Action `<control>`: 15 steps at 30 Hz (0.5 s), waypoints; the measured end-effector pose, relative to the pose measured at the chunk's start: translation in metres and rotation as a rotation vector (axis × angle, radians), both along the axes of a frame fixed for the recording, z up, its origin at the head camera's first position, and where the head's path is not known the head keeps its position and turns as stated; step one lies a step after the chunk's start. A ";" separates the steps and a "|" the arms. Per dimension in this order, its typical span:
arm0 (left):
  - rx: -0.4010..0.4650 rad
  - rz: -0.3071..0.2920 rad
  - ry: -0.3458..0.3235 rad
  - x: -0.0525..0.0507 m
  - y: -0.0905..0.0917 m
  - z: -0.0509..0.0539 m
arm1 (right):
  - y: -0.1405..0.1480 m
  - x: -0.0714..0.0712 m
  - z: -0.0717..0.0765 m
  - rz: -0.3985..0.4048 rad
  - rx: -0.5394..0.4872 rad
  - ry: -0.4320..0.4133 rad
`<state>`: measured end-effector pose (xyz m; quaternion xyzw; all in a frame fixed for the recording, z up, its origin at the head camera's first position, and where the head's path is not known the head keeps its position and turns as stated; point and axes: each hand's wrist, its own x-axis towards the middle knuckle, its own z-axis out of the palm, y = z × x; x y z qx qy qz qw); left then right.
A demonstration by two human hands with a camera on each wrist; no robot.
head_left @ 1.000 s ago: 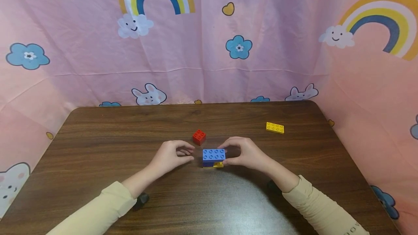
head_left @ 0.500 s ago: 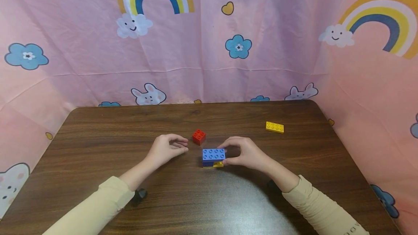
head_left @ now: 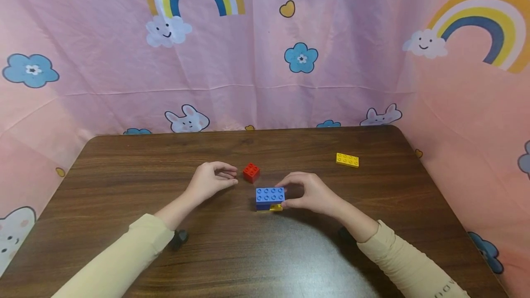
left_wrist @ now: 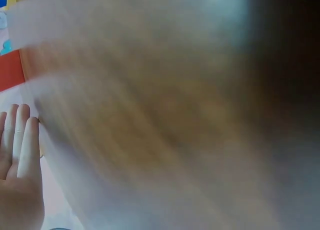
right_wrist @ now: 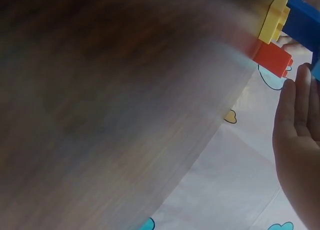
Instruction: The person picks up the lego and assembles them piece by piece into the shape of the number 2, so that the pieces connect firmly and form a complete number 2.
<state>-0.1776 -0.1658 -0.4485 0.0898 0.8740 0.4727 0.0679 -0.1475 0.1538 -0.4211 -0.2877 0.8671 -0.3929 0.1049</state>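
A light blue brick [head_left: 270, 195] tops a small stack, over a dark blue brick [head_left: 262, 206] and a yellow piece [head_left: 276, 207]. My right hand [head_left: 311, 193] grips the stack's right end between thumb and fingers. Left of the red brick [head_left: 251, 173], my left hand [head_left: 212, 180] holds nothing, its fingers loosely bent and apart from the brick. The left wrist view shows the red brick [left_wrist: 11, 70] beyond the fingertips of my left hand [left_wrist: 22, 175]. In the right wrist view the yellow piece [right_wrist: 274, 17] and dark blue brick [right_wrist: 303, 23] appear above my right hand [right_wrist: 300, 135].
A flat yellow brick [head_left: 347, 160] lies at the back right of the brown table [head_left: 165, 151]. A dark object [head_left: 179, 239] shows beside my left forearm. Behind the table hangs a pink patterned cloth [head_left: 232, 59].
My left hand has moved away from the stack, to the left and toward the back, now beside the red brick. My right hand stays on the stack.
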 end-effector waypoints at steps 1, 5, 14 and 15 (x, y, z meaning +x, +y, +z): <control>0.002 -0.003 -0.002 -0.002 0.001 0.000 | 0.000 0.000 0.000 0.000 0.001 0.002; -0.015 -0.011 -0.002 -0.008 0.003 0.000 | 0.000 0.000 -0.001 0.000 0.004 0.008; -0.019 -0.065 -0.006 -0.018 0.008 0.000 | 0.000 -0.001 -0.001 0.002 -0.003 0.011; -0.015 -0.075 -0.007 -0.020 0.009 0.000 | 0.000 -0.001 -0.001 0.003 -0.004 0.011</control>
